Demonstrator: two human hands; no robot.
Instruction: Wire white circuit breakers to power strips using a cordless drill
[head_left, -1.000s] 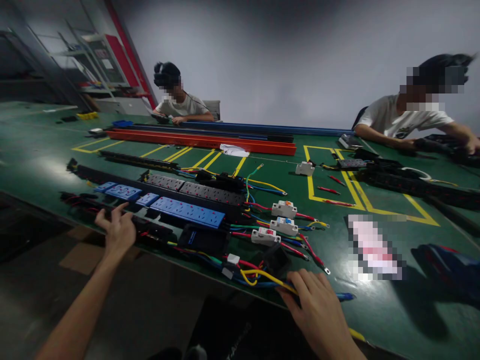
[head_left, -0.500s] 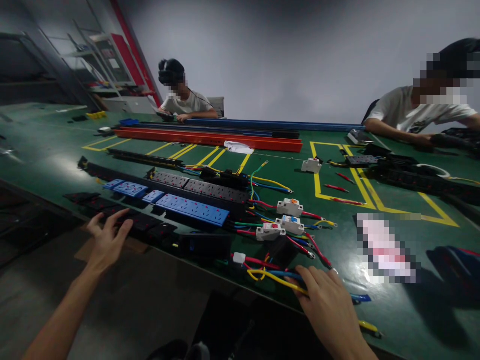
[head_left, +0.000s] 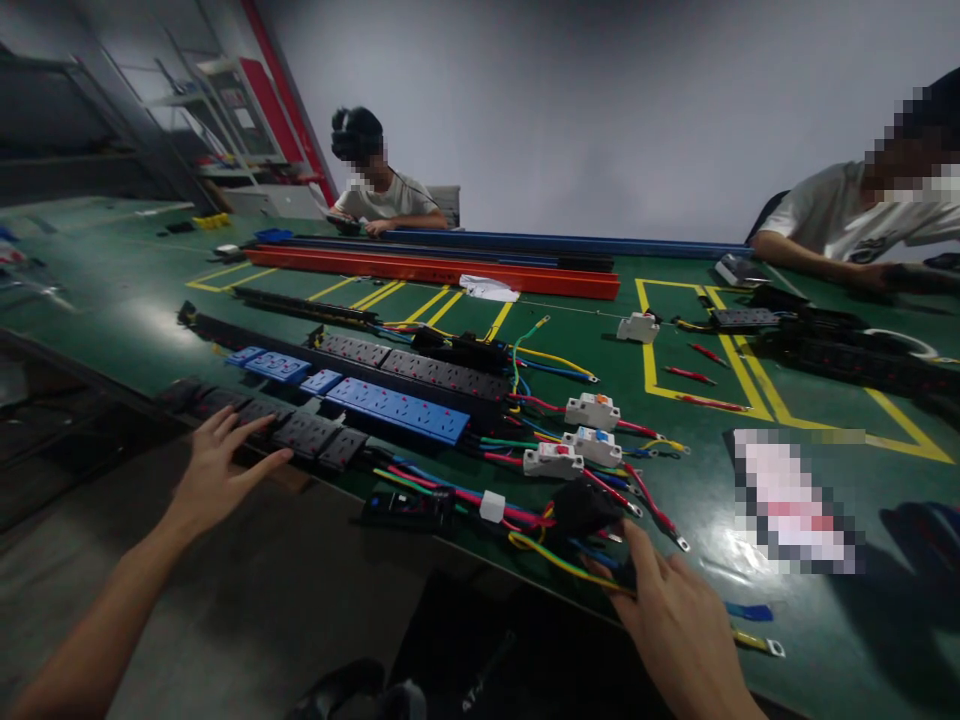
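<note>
Along the near table edge lies a black socket strip (head_left: 306,436). My left hand (head_left: 214,475) rests on it with fingers spread. Coloured wires (head_left: 450,492) run from the strip's right end through a white tag (head_left: 492,506), past a small black box-like part (head_left: 585,508). My right hand (head_left: 675,610) is closed round the far part of this wire bundle; the fingertips are partly hidden. Beyond its fingers, a blue-sleeved lug (head_left: 750,611) and a yellow-sleeved lug (head_left: 761,642) stick out. A black part with a blue dot (head_left: 401,507) sits at the edge, below the wires.
Behind are a blue socket strip (head_left: 397,408), a grey-faced strip (head_left: 446,373) and white circuit breakers (head_left: 555,459). Farther back lie orange rails (head_left: 427,268) and red leads (head_left: 690,375). Two people (head_left: 397,200) sit across the green table (head_left: 570,340).
The near black strip has turned, so its socket faces now show upward, and its wires lie more in view. My right hand's grip has shifted on the bundle. The view has swung slightly left.
</note>
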